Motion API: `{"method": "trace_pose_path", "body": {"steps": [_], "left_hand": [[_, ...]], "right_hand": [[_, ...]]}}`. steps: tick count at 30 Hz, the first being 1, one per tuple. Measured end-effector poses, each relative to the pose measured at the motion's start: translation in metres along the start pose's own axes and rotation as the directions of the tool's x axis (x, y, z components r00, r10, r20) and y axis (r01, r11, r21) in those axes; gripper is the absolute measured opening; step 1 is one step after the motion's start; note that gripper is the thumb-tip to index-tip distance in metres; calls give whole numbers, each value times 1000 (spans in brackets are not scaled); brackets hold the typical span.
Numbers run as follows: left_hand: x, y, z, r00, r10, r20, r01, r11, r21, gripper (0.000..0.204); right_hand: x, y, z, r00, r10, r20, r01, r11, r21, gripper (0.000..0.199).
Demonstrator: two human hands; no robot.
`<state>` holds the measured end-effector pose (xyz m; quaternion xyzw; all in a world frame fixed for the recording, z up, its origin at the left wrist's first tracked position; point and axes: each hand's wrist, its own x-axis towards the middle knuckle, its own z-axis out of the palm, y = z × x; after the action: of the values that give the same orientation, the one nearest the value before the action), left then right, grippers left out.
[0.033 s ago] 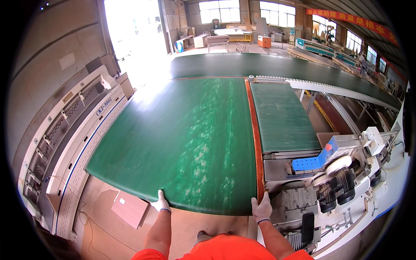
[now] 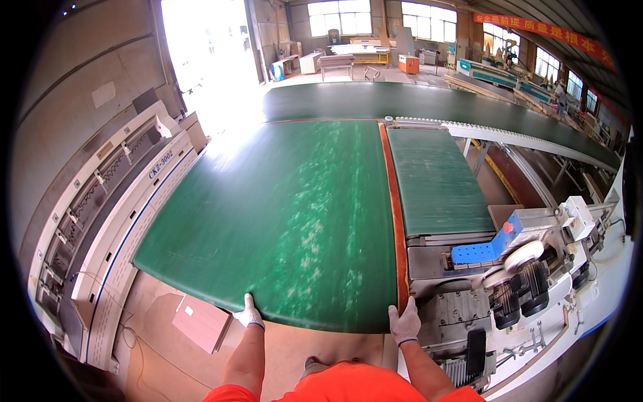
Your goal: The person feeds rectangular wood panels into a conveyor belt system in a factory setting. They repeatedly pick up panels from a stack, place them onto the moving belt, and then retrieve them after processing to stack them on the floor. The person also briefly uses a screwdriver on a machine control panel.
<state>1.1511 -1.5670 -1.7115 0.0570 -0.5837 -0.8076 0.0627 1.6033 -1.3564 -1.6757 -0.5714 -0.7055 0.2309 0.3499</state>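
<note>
A wide green conveyor belt (image 2: pixel 268 221) fills the middle, its rounded near end facing me. At that end, my left hand (image 2: pixel 248 313) in a white glove rests against the edge, thumb up and apart from the other fingers, which are partly hidden. Farther right, my right hand (image 2: pixel 404 324), also gloved, touches the belt's near right corner. Its fingers point up and spread around the near end of a reddish-brown strip (image 2: pixel 395 221) running along the belt's right side. Neither hand shows a loose object in it.
Right of the strip are a narrower green belt (image 2: pixel 439 181) and a machine with motors, rollers and a blue bracket (image 2: pixel 477 252). A dark phone-like slab (image 2: pixel 476 352) and wrenches (image 2: pixel 536 336) lie nearby. A long white machine (image 2: pixel 127 228) stands left; brown panels (image 2: pixel 201 323) lie below.
</note>
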Motion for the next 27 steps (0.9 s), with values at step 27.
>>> {"method": "trace_pose_path", "body": {"steps": [27], "left_hand": [[19, 5, -8, 976, -212, 49, 201, 965, 169, 78]], "right_hand": [[21, 5, -11, 964, 266, -27, -242, 912, 332, 75]]}}
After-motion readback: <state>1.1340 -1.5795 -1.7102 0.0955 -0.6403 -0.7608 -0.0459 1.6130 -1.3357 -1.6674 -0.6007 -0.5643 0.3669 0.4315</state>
